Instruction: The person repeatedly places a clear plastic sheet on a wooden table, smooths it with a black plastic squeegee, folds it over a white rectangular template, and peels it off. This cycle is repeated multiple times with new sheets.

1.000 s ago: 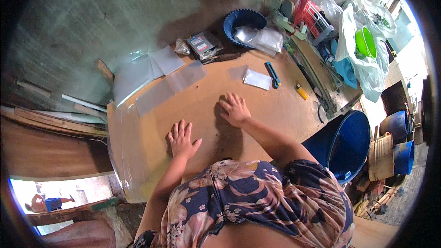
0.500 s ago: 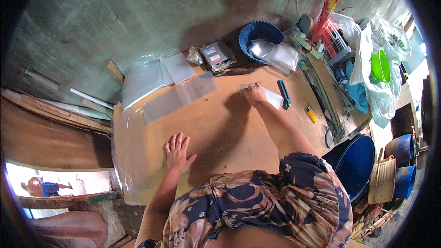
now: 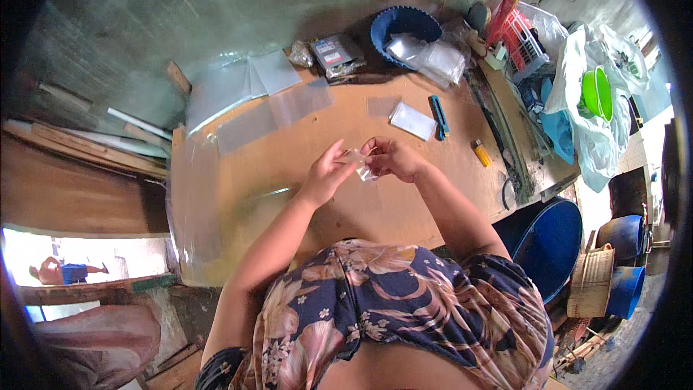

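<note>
Above the middle of the brown board (image 3: 404,209), a small clear plastic piece (image 3: 366,172) is between my hands. My right hand (image 3: 395,159) pinches it with curled fingers. On its other side, my left hand (image 3: 329,175) is closed on it with thumb and fingers. Beyond the right hand lies a stack of small whitish plastic sheets (image 3: 412,121), with a small see-through piece (image 3: 381,106) beside it. A blue cutter knife (image 3: 439,116) lies right of the stack. The yellow lighter (image 3: 481,153) is farther right and nearer.
Large clear plastic sheets (image 3: 276,117) cover the far left. At the back stand a wrapped dark package (image 3: 337,55) and a blue basin (image 3: 384,29) with plastic bags. A red crate (image 3: 521,43) and a green bowl (image 3: 598,94) are at right. A blue tub (image 3: 552,249) stands beside the table.
My right hand has come back from the whitish stack toward me, with a clear plastic piece. My left hand has lifted off the board and moved right to meet it.
</note>
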`<state>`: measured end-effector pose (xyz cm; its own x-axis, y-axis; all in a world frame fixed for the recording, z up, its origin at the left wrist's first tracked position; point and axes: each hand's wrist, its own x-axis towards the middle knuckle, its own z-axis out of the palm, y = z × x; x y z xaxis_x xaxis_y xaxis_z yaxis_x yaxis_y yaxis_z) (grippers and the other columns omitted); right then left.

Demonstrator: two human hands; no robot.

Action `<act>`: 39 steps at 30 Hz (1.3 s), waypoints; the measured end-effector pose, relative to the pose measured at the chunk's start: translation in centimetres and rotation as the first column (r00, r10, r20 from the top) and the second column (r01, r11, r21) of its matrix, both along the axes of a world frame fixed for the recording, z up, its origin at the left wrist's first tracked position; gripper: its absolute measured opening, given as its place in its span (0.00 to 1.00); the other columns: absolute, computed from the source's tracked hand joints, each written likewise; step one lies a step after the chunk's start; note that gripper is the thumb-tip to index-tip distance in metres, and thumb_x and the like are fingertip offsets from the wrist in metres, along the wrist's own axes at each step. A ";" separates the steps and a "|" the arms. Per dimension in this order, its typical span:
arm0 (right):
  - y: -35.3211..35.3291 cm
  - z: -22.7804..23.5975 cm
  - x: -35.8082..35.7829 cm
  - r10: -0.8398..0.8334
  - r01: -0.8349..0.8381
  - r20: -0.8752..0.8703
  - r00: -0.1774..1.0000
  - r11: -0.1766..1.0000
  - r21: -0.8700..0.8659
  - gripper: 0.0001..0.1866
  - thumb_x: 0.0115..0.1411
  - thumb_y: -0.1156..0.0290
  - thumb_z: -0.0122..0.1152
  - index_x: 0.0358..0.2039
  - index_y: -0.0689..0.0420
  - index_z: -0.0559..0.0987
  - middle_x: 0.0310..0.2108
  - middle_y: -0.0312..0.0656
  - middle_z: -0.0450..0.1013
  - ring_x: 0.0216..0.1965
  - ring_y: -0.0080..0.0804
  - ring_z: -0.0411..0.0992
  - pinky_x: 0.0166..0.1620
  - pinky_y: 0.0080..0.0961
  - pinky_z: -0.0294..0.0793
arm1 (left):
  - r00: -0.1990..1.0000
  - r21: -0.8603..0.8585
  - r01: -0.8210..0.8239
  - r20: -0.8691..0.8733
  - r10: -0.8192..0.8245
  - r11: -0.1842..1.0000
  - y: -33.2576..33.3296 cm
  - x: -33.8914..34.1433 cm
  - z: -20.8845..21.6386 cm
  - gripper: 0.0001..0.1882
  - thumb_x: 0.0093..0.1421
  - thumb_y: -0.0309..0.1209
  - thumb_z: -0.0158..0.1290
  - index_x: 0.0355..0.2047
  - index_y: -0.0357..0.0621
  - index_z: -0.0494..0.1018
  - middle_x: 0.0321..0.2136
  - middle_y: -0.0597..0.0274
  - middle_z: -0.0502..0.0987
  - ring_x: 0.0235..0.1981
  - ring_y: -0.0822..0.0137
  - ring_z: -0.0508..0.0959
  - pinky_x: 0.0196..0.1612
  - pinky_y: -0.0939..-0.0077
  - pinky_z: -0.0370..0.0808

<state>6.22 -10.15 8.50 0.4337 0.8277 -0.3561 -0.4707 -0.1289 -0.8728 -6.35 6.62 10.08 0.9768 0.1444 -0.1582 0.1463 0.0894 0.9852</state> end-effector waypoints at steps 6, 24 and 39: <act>-2.5 1.4 -3.9 -0.152 0.148 -0.062 0.986 0.987 -0.068 0.11 0.58 0.72 0.55 0.41 0.55 0.69 0.30 0.35 0.71 0.29 0.24 0.72 0.33 0.23 0.74 | 0.976 -0.039 -0.164 -0.152 0.157 0.986 -2.0 0.0 -1.9 0.06 0.59 0.31 0.50 0.34 0.43 0.69 0.27 0.70 0.73 0.27 0.76 0.74 0.32 0.82 0.71; -4.2 -1.2 -5.3 -0.246 0.264 0.265 0.932 0.964 -0.033 0.18 0.54 0.76 0.57 0.46 0.57 0.68 0.31 0.34 0.71 0.29 0.22 0.71 0.30 0.18 0.69 | 0.996 0.395 0.084 -0.057 -0.066 0.915 -3.1 1.1 -2.5 0.11 0.58 0.31 0.52 0.38 0.38 0.70 0.27 0.62 0.76 0.24 0.72 0.76 0.28 0.80 0.72; -2.2 -8.0 -3.1 -0.642 0.664 0.175 0.747 0.701 -0.260 0.13 0.55 0.76 0.57 0.39 0.56 0.67 0.29 0.36 0.71 0.26 0.25 0.72 0.23 0.19 0.68 | 0.959 0.069 -0.039 -0.277 0.057 0.997 0.8 2.6 -10.8 0.09 0.55 0.26 0.52 0.37 0.39 0.68 0.27 0.62 0.76 0.27 0.73 0.76 0.28 0.77 0.73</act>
<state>3.10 -12.31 0.48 0.8575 0.1919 -0.4774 -0.4755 -0.0593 -0.8777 -3.73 7.42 -0.70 0.8870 0.2082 -0.4121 0.4127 0.0427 0.9099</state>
